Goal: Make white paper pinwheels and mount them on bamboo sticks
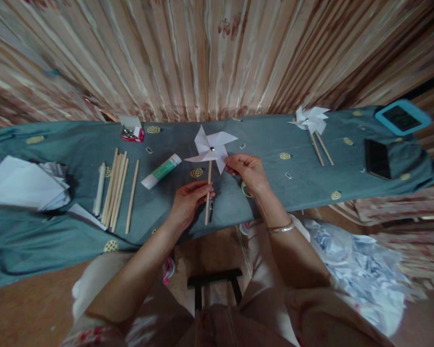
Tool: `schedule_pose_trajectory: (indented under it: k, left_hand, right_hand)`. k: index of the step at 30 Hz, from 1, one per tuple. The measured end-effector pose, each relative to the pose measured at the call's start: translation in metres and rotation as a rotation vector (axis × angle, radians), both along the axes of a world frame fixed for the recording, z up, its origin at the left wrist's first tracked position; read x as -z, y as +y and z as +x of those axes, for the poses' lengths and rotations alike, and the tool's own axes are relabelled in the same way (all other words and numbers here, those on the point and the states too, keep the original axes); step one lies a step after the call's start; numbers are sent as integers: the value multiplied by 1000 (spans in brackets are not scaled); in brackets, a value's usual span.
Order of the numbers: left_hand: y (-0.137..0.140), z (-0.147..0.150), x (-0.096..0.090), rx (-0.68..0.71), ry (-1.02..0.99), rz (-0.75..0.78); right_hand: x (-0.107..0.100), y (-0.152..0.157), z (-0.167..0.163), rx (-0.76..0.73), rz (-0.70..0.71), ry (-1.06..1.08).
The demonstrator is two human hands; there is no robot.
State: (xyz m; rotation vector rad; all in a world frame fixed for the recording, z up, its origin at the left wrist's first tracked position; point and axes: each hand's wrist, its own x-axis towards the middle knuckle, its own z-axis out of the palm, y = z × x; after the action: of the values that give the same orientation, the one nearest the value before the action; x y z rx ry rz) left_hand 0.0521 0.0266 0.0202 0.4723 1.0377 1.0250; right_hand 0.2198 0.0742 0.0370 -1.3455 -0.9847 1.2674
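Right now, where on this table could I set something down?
Bare cloth lies between the right hand and the resting pinwheel; a narrower patch lies between that and the phone. Paper and sticks crowd the left.

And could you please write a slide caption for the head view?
The left hand holds a paper pinwheel by its stick while the right hand touches one blade.

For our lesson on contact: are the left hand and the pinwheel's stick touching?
Touching: the head view shows the left hand pinching the stick below the paper blades.
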Motion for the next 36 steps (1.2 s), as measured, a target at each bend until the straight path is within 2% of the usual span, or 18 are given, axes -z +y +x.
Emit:
schedule_pose_trajectory:
  k: [20,36]
  left_hand:
    - [0,0,1,0,1,-1]
    - [0,-1,2,-2,-7,8]
  right_hand:
    - [-3,-8,-11,-61,-57,50]
    - [-4,-11,-16,-130,-26,16]
